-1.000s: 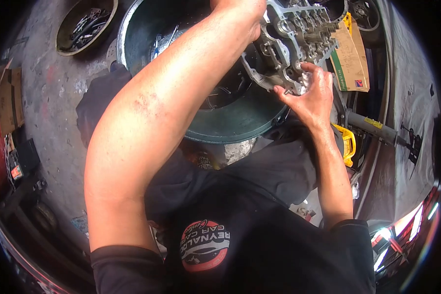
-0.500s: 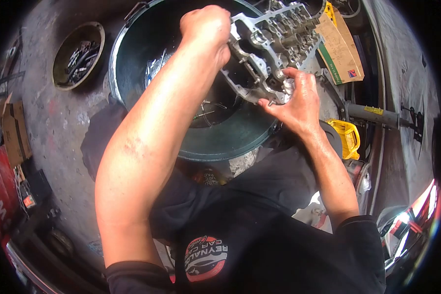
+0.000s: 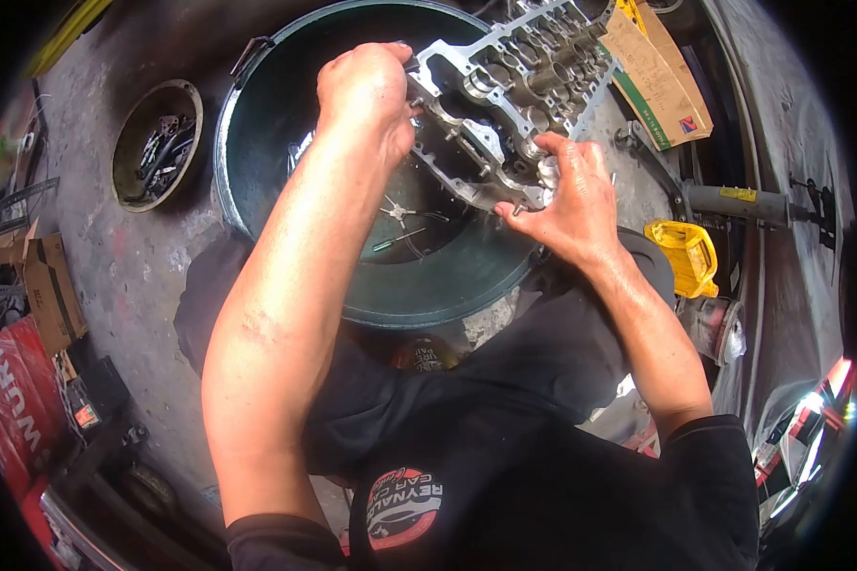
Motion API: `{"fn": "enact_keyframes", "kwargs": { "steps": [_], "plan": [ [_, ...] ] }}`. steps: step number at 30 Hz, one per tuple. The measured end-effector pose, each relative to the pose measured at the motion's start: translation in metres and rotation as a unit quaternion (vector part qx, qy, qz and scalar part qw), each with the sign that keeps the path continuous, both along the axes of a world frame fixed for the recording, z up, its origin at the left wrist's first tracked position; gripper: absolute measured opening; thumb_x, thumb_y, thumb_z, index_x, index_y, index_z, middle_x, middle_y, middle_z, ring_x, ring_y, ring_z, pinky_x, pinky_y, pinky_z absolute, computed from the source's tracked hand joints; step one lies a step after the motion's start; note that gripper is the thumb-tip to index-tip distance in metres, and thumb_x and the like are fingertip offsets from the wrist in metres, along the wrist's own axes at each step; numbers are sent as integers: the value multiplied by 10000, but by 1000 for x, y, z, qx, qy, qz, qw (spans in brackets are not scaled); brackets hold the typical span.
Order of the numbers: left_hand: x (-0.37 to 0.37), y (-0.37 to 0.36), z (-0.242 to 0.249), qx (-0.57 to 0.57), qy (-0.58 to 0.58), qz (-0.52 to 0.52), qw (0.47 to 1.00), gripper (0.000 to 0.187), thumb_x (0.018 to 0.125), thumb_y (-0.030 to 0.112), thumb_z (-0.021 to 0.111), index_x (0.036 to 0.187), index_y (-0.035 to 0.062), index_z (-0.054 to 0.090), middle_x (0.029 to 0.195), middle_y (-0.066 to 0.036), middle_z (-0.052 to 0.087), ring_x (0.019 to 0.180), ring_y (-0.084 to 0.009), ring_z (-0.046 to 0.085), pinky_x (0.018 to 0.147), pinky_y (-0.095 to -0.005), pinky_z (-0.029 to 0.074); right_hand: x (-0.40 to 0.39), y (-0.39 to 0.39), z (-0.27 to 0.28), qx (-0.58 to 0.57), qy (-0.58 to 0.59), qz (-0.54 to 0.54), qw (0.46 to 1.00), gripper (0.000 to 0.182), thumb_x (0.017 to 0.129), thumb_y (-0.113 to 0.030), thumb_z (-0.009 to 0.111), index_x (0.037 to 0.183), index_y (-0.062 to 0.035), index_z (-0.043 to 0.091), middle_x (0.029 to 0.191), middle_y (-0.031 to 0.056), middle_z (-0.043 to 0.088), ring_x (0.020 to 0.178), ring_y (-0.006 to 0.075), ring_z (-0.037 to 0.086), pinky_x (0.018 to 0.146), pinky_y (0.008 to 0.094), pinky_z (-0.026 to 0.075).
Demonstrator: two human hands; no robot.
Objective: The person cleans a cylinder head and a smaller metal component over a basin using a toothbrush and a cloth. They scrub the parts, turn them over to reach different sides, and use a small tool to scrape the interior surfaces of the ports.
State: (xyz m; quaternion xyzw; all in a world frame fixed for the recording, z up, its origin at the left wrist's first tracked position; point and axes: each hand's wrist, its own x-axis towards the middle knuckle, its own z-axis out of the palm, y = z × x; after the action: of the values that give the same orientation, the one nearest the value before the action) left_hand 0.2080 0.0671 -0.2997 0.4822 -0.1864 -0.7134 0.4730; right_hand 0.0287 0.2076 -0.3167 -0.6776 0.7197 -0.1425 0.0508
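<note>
A silver metal engine part (image 3: 490, 138), which looks like a cylinder head, is tilted over a large dark round tub (image 3: 419, 285). My left hand (image 3: 367, 100) is closed at its left end, the fingers mostly hidden behind the wrist and the metal. At the lower right corner my right hand (image 3: 571, 195) grips the part between thumb and fingers; something whitish shows beside those fingers. Inside the tub, below the part, lie a thin metal tool with several arms (image 3: 400, 211) and a small green-handled piece (image 3: 383, 246).
A round pan (image 3: 129, 186) of small metal parts stands on the floor at the left. Right of the tub are a cardboard box (image 3: 652, 81), a yellow plastic container (image 3: 681, 257) and a grey cylinder on a stand (image 3: 738, 203). More boxes lie far left.
The view has shifted a little. Both hands and the metal part sit slightly more to the left, my left hand also lower, and more of the tool in the tub shows.
</note>
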Motion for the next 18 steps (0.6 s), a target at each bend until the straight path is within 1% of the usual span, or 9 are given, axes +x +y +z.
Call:
{"fn": "enact_keyframes", "kwargs": {
  "steps": [3, 6, 7, 10, 11, 14, 15, 18],
  "plan": [
    [2, 3, 5, 3, -22, -23, 999, 274, 944, 29, 506, 1167, -130, 498, 1080, -247, 521, 1016, -375, 590, 1004, -607, 439, -2, 1, -2, -5, -10, -5, 1000, 798, 568, -267, 913, 1245, -89, 530, 1074, 127, 558, 1036, 297, 552, 902, 399, 483],
    [1, 2, 3, -2, -10, -31, 999, 290, 946, 35, 506, 1179, -137, 479, 1070, -248, 519, 1039, -392, 579, 1042, -642, 390, -3, 0, -5, -45, -9, 15, 999, 766, 583, -282, 885, 1248, -127, 538, 1066, 101, 599, 1020, 293, 546, 879, 398, 487],
    [1, 3, 4, -1, 2, -36, 999, 322, 951, 41, 506, 1203, -153, 453, 1109, -261, 496, 1074, -416, 562, 1051, -647, 377, -4, 0, -5, -41, -7, 15, 999, 766, 584, -282, 885, 1248, -124, 537, 1072, 100, 601, 1021, 292, 545, 880, 397, 487],
    [2, 3, 5, -6, 16, -45, 999, 374, 951, 43, 514, 1245, -166, 416, 1184, -284, 455, 1153, -435, 521, 1067, -647, 360, -4, 1, -3, -30, -4, 10, 999, 771, 585, -282, 883, 1251, -114, 534, 1081, 93, 609, 1020, 288, 542, 881, 394, 486],
    [2, 5, 7, -10, 10, -51, 999, 409, 949, 40, 523, 1279, -164, 395, 1245, -296, 420, 1221, -444, 472, 1077, -649, 349, -4, 2, -3, -28, -5, 6, 1000, 774, 585, -281, 882, 1253, -110, 533, 1077, 89, 614, 1018, 286, 541, 881, 392, 485],
    [2, 7, 7, -25, 26, -53, 998, 407, 943, 37, 530, 1278, -160, 408, 1263, -299, 414, 1252, -446, 445, 1077, -646, 352, -5, 0, -4, -35, -10, 15, 999, 782, 585, -279, 882, 1261, -104, 530, 1052, 85, 622, 1010, 280, 538, 882, 393, 483],
    [0, 7, 9, -12, 9, -49, 999, 383, 943, 42, 532, 1262, -147, 436, 1261, -290, 422, 1246, -434, 457, 1072, -637, 364, -5, 1, -6, -38, -11, 21, 999, 785, 584, -279, 882, 1264, -103, 529, 1041, 84, 624, 1007, 278, 537, 882, 393, 482],
    [-4, 5, 1, 3, 2, -46, 999, 371, 942, 50, 541, 1253, -135, 458, 1263, -287, 428, 1252, -411, 462, 1067, -612, 384, -5, 0, -12, -33, -13, 51, 998, 787, 592, -279, 880, 1276, -111, 529, 1019, 85, 630, 1004, 276, 537, 881, 396, 480]
  ]
}}
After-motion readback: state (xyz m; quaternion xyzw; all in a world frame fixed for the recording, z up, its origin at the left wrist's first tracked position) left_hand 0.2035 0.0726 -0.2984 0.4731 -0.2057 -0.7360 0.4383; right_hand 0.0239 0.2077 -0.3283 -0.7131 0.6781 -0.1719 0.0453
